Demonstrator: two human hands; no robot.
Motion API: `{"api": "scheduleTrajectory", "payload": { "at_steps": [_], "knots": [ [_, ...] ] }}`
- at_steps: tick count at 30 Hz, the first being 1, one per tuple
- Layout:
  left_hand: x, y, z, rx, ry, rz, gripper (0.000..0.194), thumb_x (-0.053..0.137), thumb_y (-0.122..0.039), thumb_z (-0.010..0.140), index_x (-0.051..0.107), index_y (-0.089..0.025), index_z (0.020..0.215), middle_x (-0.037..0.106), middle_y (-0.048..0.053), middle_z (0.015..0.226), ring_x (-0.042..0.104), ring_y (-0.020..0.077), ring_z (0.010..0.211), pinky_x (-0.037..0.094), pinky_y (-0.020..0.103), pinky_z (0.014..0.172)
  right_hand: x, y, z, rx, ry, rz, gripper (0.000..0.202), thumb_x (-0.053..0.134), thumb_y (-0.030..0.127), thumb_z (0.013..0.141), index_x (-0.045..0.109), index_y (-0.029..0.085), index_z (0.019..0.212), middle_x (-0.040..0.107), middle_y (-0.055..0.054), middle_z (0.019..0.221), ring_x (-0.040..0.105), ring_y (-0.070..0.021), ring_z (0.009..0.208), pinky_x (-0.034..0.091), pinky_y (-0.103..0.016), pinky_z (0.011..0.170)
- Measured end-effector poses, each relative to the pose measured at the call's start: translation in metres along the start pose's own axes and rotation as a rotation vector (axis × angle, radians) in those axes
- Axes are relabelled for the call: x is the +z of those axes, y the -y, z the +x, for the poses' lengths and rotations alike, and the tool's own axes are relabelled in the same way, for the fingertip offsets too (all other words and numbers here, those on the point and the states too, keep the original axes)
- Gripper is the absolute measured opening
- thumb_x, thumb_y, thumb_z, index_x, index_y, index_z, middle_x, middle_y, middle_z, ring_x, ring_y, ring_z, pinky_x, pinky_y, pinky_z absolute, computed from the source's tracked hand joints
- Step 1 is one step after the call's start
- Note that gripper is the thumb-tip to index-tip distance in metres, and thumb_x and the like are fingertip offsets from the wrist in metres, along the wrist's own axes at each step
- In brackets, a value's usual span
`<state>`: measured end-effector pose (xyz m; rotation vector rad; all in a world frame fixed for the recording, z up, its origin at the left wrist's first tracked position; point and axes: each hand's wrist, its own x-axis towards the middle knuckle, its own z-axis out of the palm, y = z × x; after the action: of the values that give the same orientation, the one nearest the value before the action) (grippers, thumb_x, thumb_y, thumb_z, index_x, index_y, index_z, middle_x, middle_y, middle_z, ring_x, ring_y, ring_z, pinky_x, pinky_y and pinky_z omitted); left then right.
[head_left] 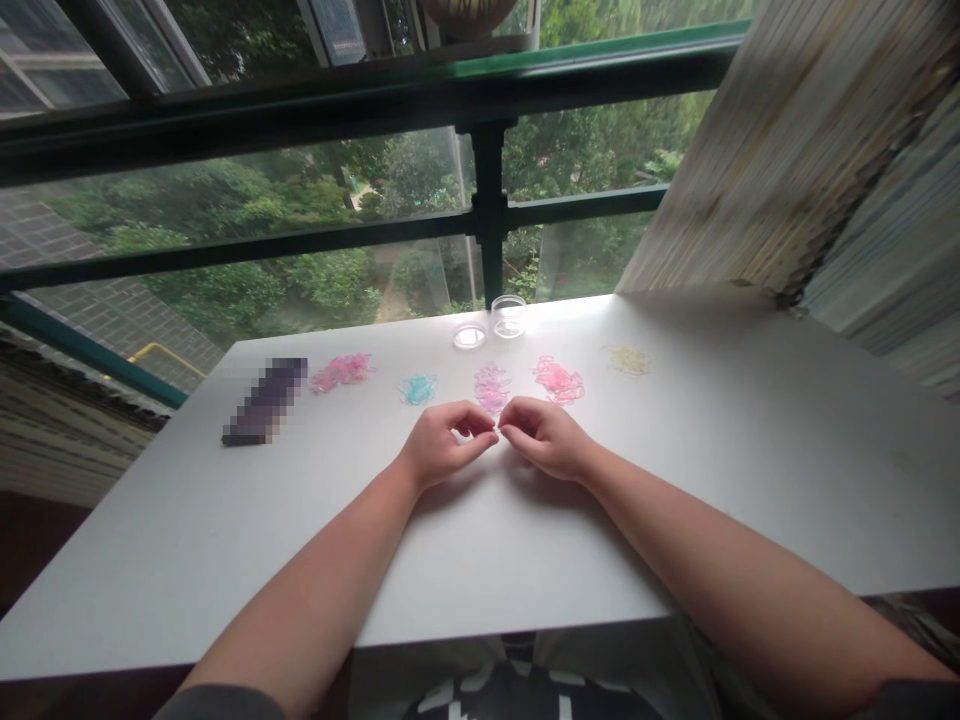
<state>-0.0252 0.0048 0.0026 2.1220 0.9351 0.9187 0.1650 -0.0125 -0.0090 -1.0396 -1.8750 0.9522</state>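
Observation:
My left hand (450,442) and my right hand (546,438) meet fingertip to fingertip over the middle of the white table (420,570). Both are pinched closed; whatever lies between the tips is too small to name. Just beyond them is a pile of purple bands (492,386), partly hidden by the fingers. To its right lie pink-red bands (559,380), then a loose heap of pale yellow bands (630,359). On the left are turquoise bands (418,388) and a larger heap of pink bands (345,371).
A round clear container (508,318) stands at the table's far edge, with a clear lid (470,336) flat beside it. A dark, pixelated oblong thing (266,402) lies at the left. Behind are a window with a green rail (375,90) and a striped curtain (720,170) at right.

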Motion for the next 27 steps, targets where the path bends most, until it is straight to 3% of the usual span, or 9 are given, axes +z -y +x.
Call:
{"api": "scheduleTrajectory", "payload": {
  "at_steps": [10, 27],
  "knots": [
    [-0.0015, -0.0002, 0.0001, -0.003, 0.017, 0.023, 0.01, 0.063, -0.022, 0.075, 0.064, -0.015, 0.082, 0.067, 0.003, 0.075, 0.059, 0.0111, 0.067, 0.047, 0.023, 0.064, -0.0002, 0.0002, 0.0008, -0.02, -0.037, -0.027, 0.004, 0.05, 0.016, 0.079, 0.054, 0.018, 0.078, 0.052, 0.003, 0.064, 0.044, -0.0084, 0.053, 0.036, -0.02, 0.05],
    [-0.0013, 0.0011, 0.0003, 0.033, -0.032, 0.031, 0.008, 0.062, -0.019, 0.075, 0.064, -0.016, 0.082, 0.067, 0.003, 0.076, 0.059, 0.0111, 0.066, 0.048, 0.023, 0.065, -0.0014, -0.0026, 0.0007, 0.003, 0.007, -0.024, 0.004, 0.05, 0.015, 0.078, 0.053, 0.018, 0.079, 0.05, 0.004, 0.06, 0.045, -0.0081, 0.05, 0.035, -0.02, 0.048]
  ]
}}
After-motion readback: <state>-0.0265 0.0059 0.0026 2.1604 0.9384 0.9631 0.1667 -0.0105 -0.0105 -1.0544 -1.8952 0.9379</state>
